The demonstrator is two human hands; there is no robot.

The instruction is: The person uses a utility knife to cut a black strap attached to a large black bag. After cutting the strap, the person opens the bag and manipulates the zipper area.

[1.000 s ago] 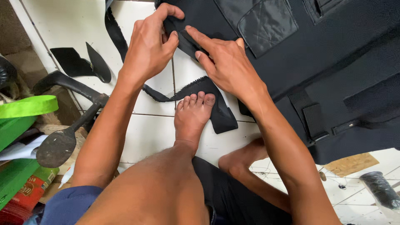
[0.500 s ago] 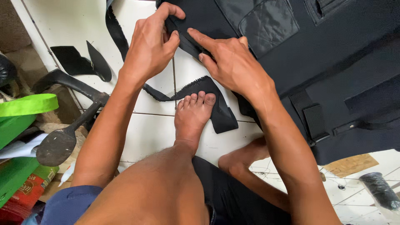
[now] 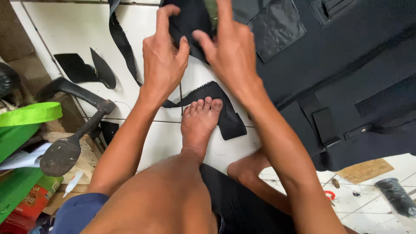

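A large black fabric bag panel (image 3: 338, 73) with pockets and straps lies on the white tiled floor (image 3: 69, 34). My left hand (image 3: 162, 58) pinches a black fabric piece (image 3: 188, 21) at the panel's left edge, fingers curled on it. My right hand (image 3: 229, 47) presses on the same fabric, index finger stretched upward over a green strip (image 3: 211, 9). A black webbing strap (image 3: 216, 102) runs from the fabric down past my bare foot (image 3: 198, 123), whose toes rest against it.
A black iron shoe last stand (image 3: 71, 125) sits on wood at the left. Green tape (image 3: 28, 115), a red box (image 3: 30, 199) and black fabric scraps (image 3: 86, 69) lie nearby. A brown cardboard piece (image 3: 366, 170) and black thread spool (image 3: 396, 197) lie at the lower right.
Both hands have moved up and together on the fabric edge; my right index finger now points upward over the green strip. The foot and strap stay put.
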